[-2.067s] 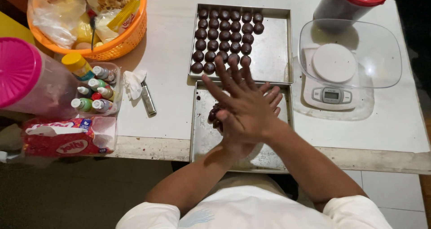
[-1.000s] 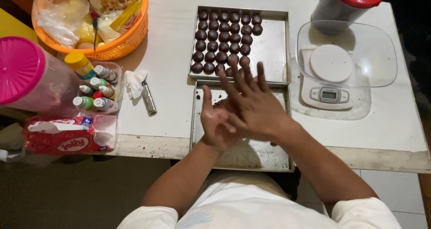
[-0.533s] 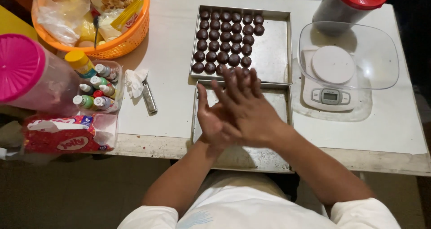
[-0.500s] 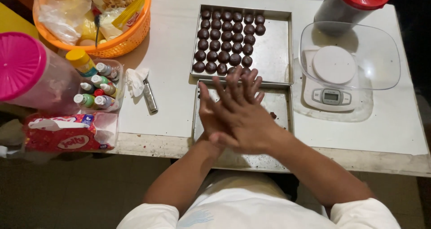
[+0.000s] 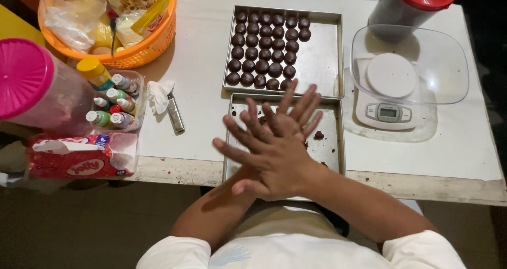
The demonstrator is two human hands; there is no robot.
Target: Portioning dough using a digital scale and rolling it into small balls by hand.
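I look down on the bench, pale and crowded. At its near edge lies the near tray, bare metal but for dark crumbs. Just beyond it, touching edge to edge, the far tray carries rows of dark balls across its left half. To the right stands a scale under a clear bowl, and to the left an orange basket, a pink-lidded jar and small bottles.

Both hands hover over the near tray, pressed palm to palm. My right hand lies on top with fingers spread flat. My left hand sits beneath, its fingers fanned toward the far tray. Whatever is between the palms is hidden, so I cannot tell whether they hold a lump; neither hand is curled.

For rolling, I judge that light, even pressure with flat palms over the near tray serves best, so that crumbs fall there.
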